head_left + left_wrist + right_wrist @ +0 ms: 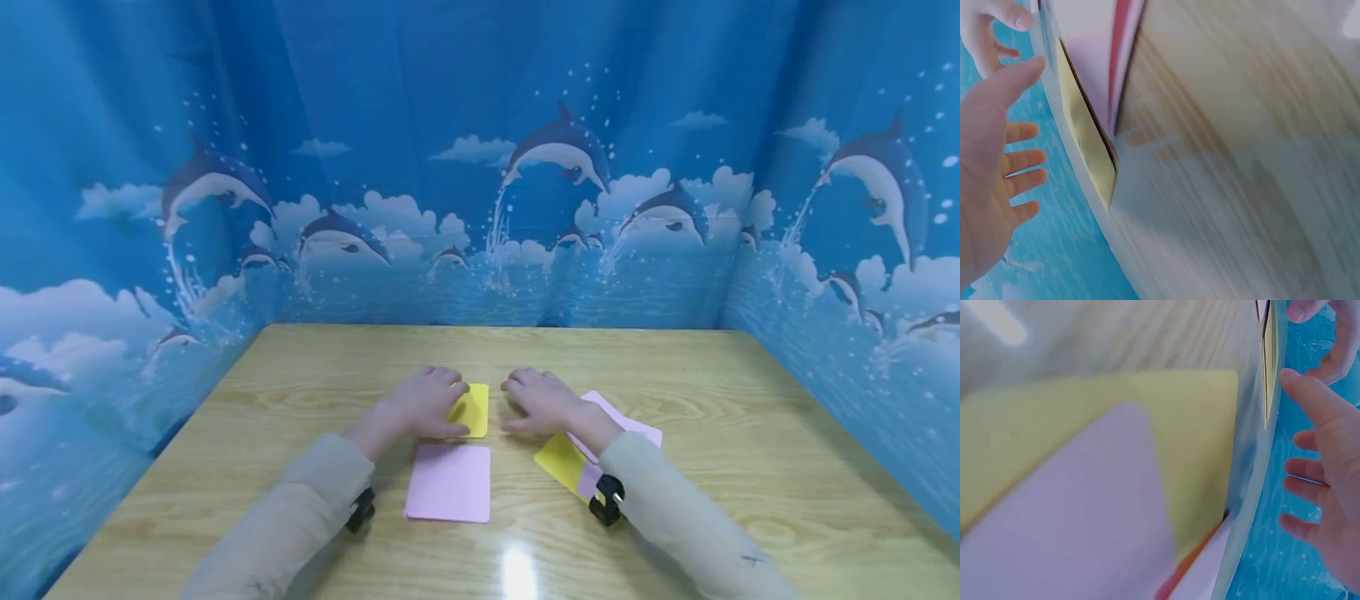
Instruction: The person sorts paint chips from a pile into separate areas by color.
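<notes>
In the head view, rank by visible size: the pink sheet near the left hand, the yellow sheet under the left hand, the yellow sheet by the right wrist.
1. pink sheet, fully visible.
2–3. The left yellow sheet and right yellow sheet look alike; both are partly covered, so no ranking.

A staged recording booth: a wooden table [675, 375] walled by a dolphin-printed blue backdrop [480, 167].

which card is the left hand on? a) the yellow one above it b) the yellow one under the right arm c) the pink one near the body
a: the left hand rests on the yellow card, just beyond the pink card.
</notes>
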The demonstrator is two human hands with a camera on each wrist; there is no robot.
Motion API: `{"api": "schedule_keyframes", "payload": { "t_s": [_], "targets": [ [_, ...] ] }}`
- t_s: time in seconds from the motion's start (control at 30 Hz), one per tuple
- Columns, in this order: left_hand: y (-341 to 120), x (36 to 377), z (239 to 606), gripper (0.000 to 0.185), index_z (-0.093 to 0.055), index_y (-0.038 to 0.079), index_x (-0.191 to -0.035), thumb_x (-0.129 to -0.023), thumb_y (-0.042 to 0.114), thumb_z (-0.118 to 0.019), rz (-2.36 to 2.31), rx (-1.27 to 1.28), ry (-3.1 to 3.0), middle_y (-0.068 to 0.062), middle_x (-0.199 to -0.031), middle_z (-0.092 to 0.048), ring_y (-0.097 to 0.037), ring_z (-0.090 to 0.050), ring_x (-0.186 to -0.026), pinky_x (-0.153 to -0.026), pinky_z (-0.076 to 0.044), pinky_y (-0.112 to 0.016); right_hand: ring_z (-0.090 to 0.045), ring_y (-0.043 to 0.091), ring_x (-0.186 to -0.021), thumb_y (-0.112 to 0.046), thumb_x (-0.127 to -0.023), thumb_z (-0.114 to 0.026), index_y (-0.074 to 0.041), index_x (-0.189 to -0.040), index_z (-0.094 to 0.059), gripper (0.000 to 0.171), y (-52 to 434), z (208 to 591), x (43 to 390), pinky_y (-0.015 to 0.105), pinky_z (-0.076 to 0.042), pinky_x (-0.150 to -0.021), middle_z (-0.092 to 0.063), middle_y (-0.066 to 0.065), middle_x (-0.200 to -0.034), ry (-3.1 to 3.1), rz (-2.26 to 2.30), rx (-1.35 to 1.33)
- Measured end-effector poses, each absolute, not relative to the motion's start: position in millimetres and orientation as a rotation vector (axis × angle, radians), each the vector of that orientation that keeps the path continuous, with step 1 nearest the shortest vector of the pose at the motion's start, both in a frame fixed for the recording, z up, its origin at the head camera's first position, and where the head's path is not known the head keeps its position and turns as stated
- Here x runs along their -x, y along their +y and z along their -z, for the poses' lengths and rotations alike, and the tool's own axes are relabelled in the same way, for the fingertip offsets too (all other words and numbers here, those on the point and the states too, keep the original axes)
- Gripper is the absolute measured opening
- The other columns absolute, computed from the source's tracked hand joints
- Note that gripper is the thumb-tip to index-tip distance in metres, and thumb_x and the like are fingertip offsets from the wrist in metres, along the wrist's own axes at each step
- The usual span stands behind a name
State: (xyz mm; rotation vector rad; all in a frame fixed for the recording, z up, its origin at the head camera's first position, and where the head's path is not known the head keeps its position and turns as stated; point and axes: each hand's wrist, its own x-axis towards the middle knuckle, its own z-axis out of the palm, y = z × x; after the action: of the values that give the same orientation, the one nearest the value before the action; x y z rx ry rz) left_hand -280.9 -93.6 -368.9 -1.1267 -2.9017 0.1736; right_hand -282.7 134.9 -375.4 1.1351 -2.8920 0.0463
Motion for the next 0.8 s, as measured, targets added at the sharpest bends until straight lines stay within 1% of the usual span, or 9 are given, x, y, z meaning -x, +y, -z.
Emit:
{"api": "schedule_keyframes", "payload": {
  "t_s": [0.13, 0.3, 0.43, 0.63, 0.8],
  "targets": [
    [-81.5, 277.5, 369.4, 0.072, -0.049, 0.007, -0.131, -0.082, 0.059, -0.055, -0.198, 1.143, -2.894, -0.012, -0.13, -0.049, -0.029, -0.042, -0.122, -0.104, -0.027, -0.047, -0.047, 0.03, -0.114, -0.047, -0.084, -0.062, -0.003, -0.126, -0.05, 0.063, 147.9, 373.9, 276.6, 0.05, -0.04, -0.092, -0.05, 0.015, -0.123, -2.895, -0.02, -1.106],
    [-66.2, 272.8, 371.3, 0.07, -0.049, 0.008, -0.13, -0.082, 0.059, -0.054, -0.21, 1.205, -2.841, -0.011, -0.127, -0.051, -0.028, -0.044, -0.12, -0.103, -0.03, -0.047, -0.048, 0.03, -0.113, -0.046, -0.084, -0.062, -0.003, -0.127, -0.05, 0.061, 164.9, 370.9, 269.5, 0.05, -0.04, -0.091, -0.051, 0.015, -0.123, -2.917, -0.03, -1.049],
    [-54.7, 269.0, 371.9, 0.069, -0.05, 0.009, -0.127, -0.082, 0.06, -0.054, -0.258, 1.247, -2.78, -0.009, -0.124, -0.053, -0.026, -0.046, -0.117, -0.1, -0.034, -0.045, -0.048, 0.031, -0.113, -0.045, -0.082, -0.064, -0.003, -0.126, -0.051, 0.062, 179.1, 370.6, 266.1, 0.051, -0.041, -0.09, -0.051, 0.015, -0.123, -2.907, -0.041, -1.002],
    [-39.7, 266.4, 372.6, 0.068, -0.05, 0.009, -0.128, -0.084, 0.061, -0.051, -0.266, 1.267, -2.775, -0.008, -0.122, -0.054, -0.026, -0.047, -0.116, -0.098, -0.035, -0.044, -0.049, 0.032, -0.112, -0.045, -0.081, -0.065, -0.002, -0.126, -0.05, 0.064, 200.9, 371.4, 260.4, 0.053, -0.041, -0.09, -0.05, 0.017, -0.123, -2.896, -0.09, -0.969],
    [-28.1, 267.3, 375.9, 0.071, -0.049, 0.008, -0.13, -0.084, 0.062, -0.049, -0.214, 1.238, -2.813, -0.008, -0.123, -0.054, -0.025, -0.048, -0.115, -0.099, -0.035, -0.043, -0.048, 0.034, -0.113, -0.044, -0.077, -0.07, -0.002, -0.127, -0.05, 0.069, 220.2, 373.4, 255.4, 0.054, -0.039, -0.092, -0.05, 0.018, -0.124, -2.894, -0.137, -0.971]
  ]
}}
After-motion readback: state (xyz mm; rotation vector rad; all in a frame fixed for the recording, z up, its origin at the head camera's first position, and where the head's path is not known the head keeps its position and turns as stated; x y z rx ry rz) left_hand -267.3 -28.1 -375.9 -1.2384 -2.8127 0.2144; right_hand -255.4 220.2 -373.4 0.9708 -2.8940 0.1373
